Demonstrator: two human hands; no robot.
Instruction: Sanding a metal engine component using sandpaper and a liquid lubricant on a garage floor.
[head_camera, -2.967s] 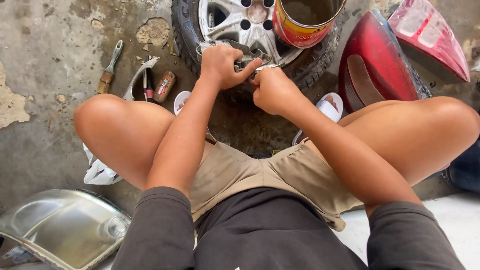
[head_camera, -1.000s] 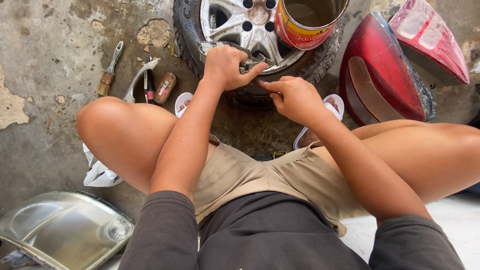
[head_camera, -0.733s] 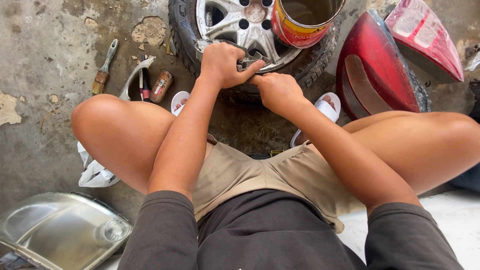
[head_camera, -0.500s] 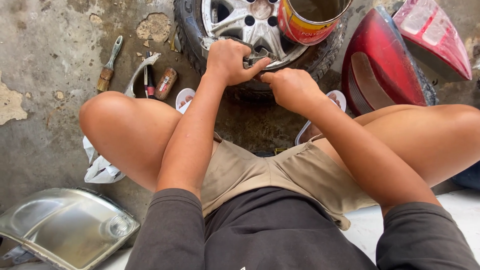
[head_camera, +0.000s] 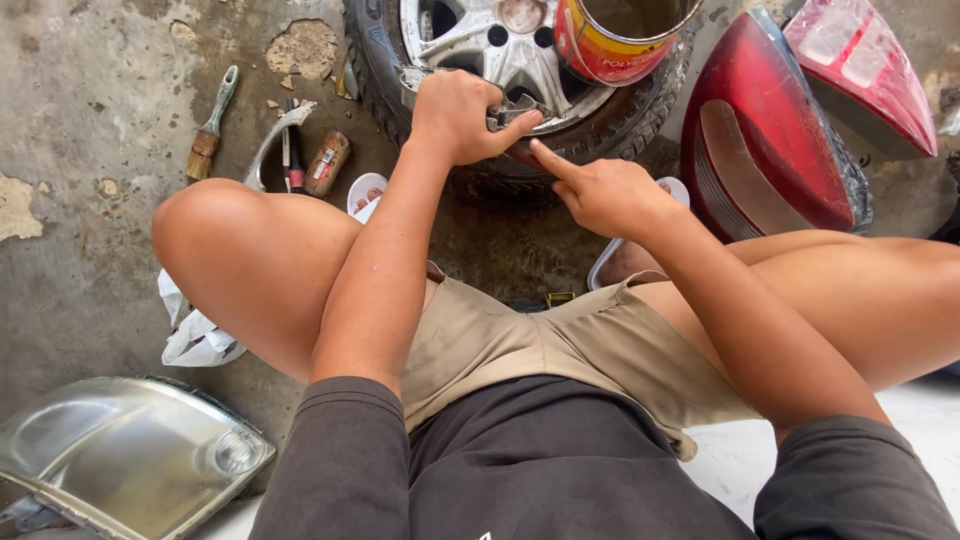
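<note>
The person squats over a wheel (head_camera: 470, 40) lying flat on the concrete floor. The left hand (head_camera: 462, 115) grips a small metal piece (head_camera: 512, 115) against the alloy rim's edge, its fingers curled tight around it. The right hand (head_camera: 600, 192) sits just beside it, forefinger stretched out to press the tyre (head_camera: 480, 180) near the same spot, other fingers loosely folded and holding nothing. Judging by this, work on the rim's edge looks underway, not finished. A paint can (head_camera: 615, 40) rests on the wheel; a brush (head_camera: 210, 125) lies well apart.
</note>
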